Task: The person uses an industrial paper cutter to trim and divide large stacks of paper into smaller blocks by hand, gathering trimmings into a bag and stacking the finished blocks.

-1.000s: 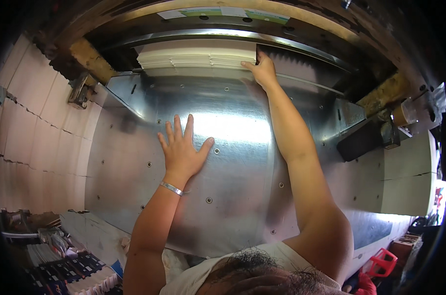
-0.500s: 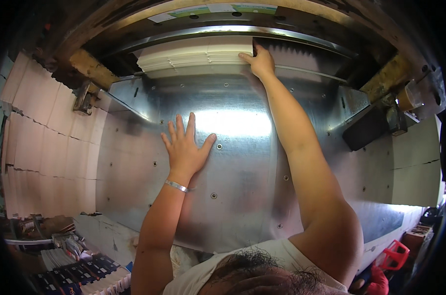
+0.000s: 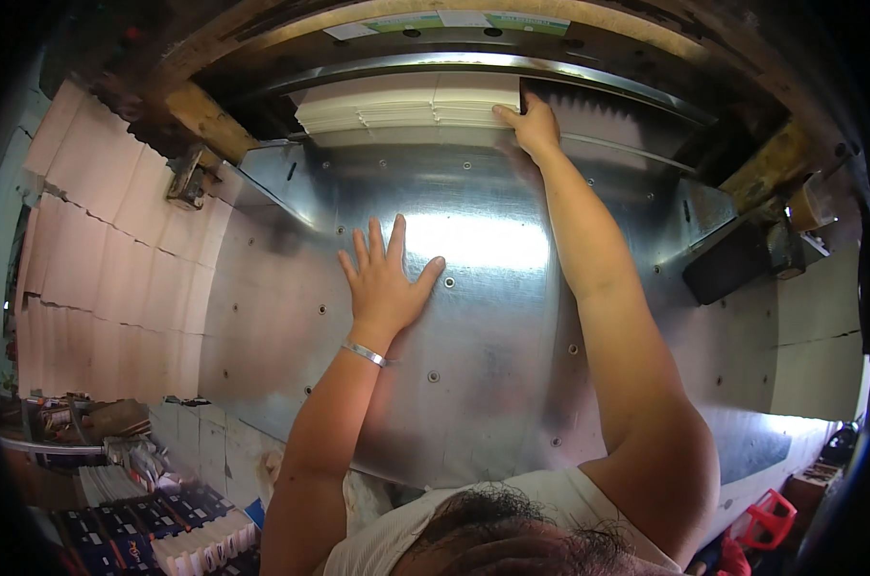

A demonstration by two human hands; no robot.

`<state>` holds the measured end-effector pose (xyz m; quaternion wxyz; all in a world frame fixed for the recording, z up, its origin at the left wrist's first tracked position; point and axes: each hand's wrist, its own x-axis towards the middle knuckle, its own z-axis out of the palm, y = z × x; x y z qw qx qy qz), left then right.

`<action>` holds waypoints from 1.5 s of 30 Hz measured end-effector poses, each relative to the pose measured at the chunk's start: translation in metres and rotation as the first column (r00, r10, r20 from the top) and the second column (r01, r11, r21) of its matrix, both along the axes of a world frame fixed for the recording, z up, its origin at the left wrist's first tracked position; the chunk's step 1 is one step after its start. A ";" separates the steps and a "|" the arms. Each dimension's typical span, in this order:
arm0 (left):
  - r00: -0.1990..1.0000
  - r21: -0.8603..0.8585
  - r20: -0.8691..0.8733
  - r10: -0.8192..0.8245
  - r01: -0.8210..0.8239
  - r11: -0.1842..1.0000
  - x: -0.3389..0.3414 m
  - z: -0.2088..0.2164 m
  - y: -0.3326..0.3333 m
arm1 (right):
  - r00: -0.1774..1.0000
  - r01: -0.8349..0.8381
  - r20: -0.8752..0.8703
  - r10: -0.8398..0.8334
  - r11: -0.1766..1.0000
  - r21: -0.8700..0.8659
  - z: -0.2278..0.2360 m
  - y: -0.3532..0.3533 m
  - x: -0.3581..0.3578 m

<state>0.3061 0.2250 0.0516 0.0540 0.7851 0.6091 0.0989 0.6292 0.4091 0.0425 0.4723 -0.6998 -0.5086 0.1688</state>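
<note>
A shiny metal machine table point(image 3: 262, 317) fills the view. My left hand point(image 3: 385, 278) lies flat on it near the middle, fingers spread, with a silver bracelet at the wrist. My right hand point(image 3: 531, 123) reaches far back and presses against the right end of a thick pale paper stack point(image 3: 406, 104) that sits under the machine's metal bar point(image 3: 435, 63). Its fingers rest on the stack's front right corner.
Stacks of pale sheets point(image 3: 99, 240) cover the left side table, more lie at the right point(image 3: 819, 326). A black block point(image 3: 732, 261) sits on the right of the table. Dark booklets point(image 3: 156, 523) and a red object point(image 3: 771, 518) are low down.
My right hand has slid slightly left along the paper stack's end and the view has tilted a little. My left hand stays flat on the table.
</note>
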 end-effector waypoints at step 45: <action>1.000 -0.032 0.003 -0.004 0.004 0.999 0.001 0.003 0.001 | 0.961 0.070 0.247 -0.124 0.974 0.217 0.001 -0.007 -0.026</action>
